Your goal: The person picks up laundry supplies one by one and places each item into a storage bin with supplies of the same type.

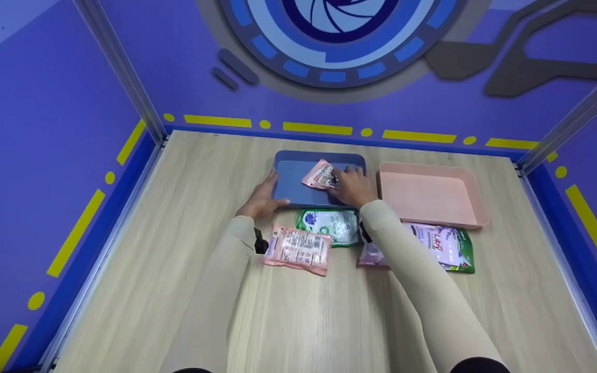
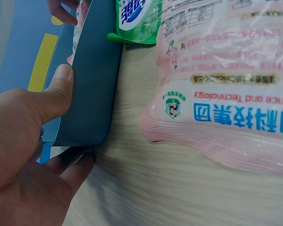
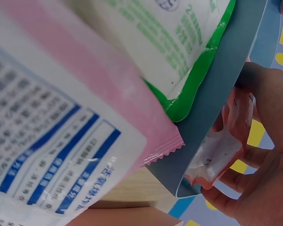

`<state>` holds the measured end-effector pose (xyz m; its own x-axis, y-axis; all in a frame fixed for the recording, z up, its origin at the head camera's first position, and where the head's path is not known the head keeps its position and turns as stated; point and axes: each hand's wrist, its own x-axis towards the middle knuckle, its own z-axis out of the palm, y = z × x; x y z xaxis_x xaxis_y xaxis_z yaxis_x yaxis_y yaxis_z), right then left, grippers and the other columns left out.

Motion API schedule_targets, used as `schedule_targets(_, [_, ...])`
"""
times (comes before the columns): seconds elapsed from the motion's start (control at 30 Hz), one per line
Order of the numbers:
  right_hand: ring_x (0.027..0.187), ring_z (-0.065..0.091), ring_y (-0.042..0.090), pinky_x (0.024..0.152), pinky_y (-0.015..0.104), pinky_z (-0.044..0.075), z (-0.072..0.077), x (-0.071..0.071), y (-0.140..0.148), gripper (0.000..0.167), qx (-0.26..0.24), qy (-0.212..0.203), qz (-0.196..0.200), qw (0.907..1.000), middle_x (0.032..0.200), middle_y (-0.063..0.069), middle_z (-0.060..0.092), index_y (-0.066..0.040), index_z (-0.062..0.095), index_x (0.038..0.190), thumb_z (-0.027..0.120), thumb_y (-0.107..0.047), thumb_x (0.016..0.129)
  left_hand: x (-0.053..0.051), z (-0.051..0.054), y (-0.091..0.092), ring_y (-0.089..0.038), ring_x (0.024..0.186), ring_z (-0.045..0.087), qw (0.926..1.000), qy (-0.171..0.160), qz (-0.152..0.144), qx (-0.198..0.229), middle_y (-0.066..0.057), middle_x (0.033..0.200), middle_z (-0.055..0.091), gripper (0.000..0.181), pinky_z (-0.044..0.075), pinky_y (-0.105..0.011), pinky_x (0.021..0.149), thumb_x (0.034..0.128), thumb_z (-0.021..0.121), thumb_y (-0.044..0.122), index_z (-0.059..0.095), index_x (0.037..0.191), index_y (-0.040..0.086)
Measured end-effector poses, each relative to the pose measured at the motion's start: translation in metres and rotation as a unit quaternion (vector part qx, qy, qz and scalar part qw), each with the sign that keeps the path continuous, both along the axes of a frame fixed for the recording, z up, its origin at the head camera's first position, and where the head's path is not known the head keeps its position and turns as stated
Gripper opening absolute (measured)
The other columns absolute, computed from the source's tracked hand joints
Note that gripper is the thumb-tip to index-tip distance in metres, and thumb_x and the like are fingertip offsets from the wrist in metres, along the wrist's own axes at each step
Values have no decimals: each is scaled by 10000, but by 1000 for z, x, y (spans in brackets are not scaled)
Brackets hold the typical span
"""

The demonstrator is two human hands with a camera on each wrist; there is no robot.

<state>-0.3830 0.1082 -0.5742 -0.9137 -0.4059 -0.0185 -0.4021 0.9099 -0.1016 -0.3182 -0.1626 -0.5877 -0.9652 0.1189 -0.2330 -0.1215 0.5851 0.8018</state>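
Inside the blue tray, a small pink-and-white packet lies tilted under my right hand, whose fingers grip its right end. The right wrist view shows that packet crumpled between thumb and fingers of the right hand, behind the tray wall. My left hand holds the tray's front left corner. Seen from the left wrist, its thumb lies against the tray's front wall and other fingers bend round the corner.
A larger pink packet and a green-and-white pouch lie before the blue tray. To its right stands a pink tray. Purple Liby packaging with a green edge lies in front, partly under the right forearm. Walls border the table.
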Motion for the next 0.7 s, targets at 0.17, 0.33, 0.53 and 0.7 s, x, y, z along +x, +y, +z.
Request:
schedule_targets(0.17, [1215, 549, 455, 1011, 668, 457, -2, 0, 1, 619, 114, -120, -30, 9999, 1324, 216, 610, -204, 569, 1465, 721, -481, 933, 0, 0, 1, -229, 1584, 10, 9999, -47, 89, 52, 5, 1736, -19, 943, 87, -430, 1276, 974, 718, 169, 83, 1670, 204])
schedule_targets(0.33, [1246, 537, 465, 1029, 686, 437, -1, 1, 1, 654, 96, -201, 15, 9998, 1367, 226, 590, -205, 557, 1473, 732, -504, 919, 1, 0, 1, -249, 1584, 14, 9999, -10, 93, 99, -11, 1737, -12, 937, 86, -446, 1275, 974, 716, 161, 88, 1670, 190])
schedule_targets(0.53, [1259, 539, 475, 1032, 700, 429, -1, 1, 2, 675, 42, -232, 60, 9997, 1398, 225, 580, -215, 553, 1478, 720, -544, 913, 1, 0, 0, -253, 1584, 16, 10000, 25, 45, 65, -17, 1737, -18, 936, 87, -443, 1275, 974, 714, 169, 88, 1669, 193])
schedule_targets(0.7, [1249, 542, 478, 1004, 697, 455, 1, 3, 4, 671, -107, -221, 141, 9996, 1402, 227, 574, -199, 557, 1475, 727, -530, 916, 0, 1, -1, -260, 1583, 40, 9997, 160, -115, -147, -37, 1736, -2, 921, 104, -425, 1275, 974, 719, 191, 112, 1664, 126])
